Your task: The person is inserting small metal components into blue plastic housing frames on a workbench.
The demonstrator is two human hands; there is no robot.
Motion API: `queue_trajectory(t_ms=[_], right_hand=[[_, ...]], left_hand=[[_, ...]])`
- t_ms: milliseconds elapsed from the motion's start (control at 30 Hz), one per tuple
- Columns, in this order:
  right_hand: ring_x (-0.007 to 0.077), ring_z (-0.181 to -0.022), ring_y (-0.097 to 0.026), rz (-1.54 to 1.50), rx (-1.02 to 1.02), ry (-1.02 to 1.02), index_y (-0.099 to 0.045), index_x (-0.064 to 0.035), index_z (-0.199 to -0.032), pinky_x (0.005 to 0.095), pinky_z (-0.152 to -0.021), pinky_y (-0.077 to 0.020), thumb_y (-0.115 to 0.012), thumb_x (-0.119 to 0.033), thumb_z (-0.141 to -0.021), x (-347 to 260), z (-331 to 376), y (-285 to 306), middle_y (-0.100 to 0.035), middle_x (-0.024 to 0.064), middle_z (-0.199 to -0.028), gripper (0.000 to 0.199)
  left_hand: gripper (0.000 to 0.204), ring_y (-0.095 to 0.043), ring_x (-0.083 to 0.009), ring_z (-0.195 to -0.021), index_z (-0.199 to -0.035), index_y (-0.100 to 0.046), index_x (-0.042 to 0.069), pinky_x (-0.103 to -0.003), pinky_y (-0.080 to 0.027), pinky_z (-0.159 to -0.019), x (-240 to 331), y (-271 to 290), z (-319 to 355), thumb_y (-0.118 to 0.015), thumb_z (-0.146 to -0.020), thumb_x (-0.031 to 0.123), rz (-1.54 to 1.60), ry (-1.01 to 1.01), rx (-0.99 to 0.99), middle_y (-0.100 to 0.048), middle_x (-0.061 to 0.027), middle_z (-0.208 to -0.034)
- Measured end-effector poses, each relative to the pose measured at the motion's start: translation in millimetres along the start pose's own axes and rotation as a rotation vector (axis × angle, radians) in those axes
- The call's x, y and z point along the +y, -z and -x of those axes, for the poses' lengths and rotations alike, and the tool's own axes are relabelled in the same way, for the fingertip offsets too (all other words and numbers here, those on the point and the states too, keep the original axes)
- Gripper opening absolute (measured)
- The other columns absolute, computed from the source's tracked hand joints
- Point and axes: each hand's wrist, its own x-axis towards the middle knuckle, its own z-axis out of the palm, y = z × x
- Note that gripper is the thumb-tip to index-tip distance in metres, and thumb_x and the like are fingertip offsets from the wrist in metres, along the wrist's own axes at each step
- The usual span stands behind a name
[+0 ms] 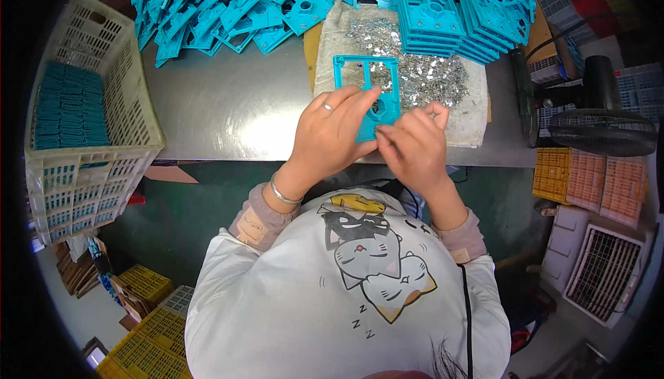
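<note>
Two bare hands on one teal frame at the near edge of the surface

Teal frame (389, 109) is in both hands' zone, over the near-left part of a pale cloth (467, 120), close to the front edge of the metal surface (200, 88). Open windows at its far end, round hole in the nearer half. Cannot tell if it rests on the cloth or is lifted.

Left hand (332, 128): fingers clamped on the frame, across its left side and nearer half, thumb low by the near edge. Ring on one finger, bangle (279, 191) at the wrist.

Right hand (417, 142): thumb and index tips close together at the frame's near right corner, other fingers curled. Cannot tell if they pinch a small part; too small to see.

Small shiny metal pieces (436, 80) lie loose on the cloth, beyond and right of the frame; some show through its windows.

Far side of the surface: big loose heap of teal frames (232, 9) left and center, neater stack of frames (429, 23) to the right, partly over the cloth.

Left: white slotted crate (138, 92) with teal parts (69, 109) packed in rows. Right: black fan (602, 130), orange crates (588, 178) beneath.
</note>
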Motion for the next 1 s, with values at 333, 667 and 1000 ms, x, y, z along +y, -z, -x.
queue_trajectory(t_ms=[333,667,1000], right_hand=[[0.0192,-0.090,-0.058,0.174,-0.246,0.142,-0.070,-0.0004,-0.103,0.0468,-0.089,-0.0385,-0.068,-0.014,-0.081,-12.9,9.0,0.2,-0.057,0.0039,-0.093,0.026],[0.0252,-0.093,-0.058,0.253,0.071,-0.336,-0.071,-0.0036,-0.097,0.0418,-0.088,-0.0367,-0.069,-0.004,-0.080,64.6,40.5,-9.2,-0.060,0.0071,-0.090,0.016],[0.0249,-0.095,-0.057,0.330,-0.046,-0.491,-0.075,-0.0061,-0.085,0.0398,-0.087,-0.0369,-0.076,-0.004,-0.076,117.9,24.6,-6.3,-0.061,0.0050,-0.090,0.009]], left_hand=[[0.078,-0.066,-0.0298,-0.097,-0.130,-0.057,0.001,-0.038,-0.054,-0.079,-13.4,-5.1,15.0,-0.089,-0.061,0.020,0.060,0.045,0.043,-0.068,-0.0132,-0.109],[0.080,-0.055,-0.0385,-0.120,-0.137,-0.046,-0.001,-0.047,-0.044,-0.101,-40.6,-19.9,27.5,-0.087,-0.071,0.011,0.019,0.363,0.008,-0.061,-0.0193,-0.126],[0.075,-0.049,-0.0406,-0.129,-0.138,-0.044,-0.001,-0.052,-0.032,-0.113,-62.1,-34.8,35.4,-0.084,-0.076,0.012,-0.045,0.466,0.022,-0.055,-0.0219,-0.132]])
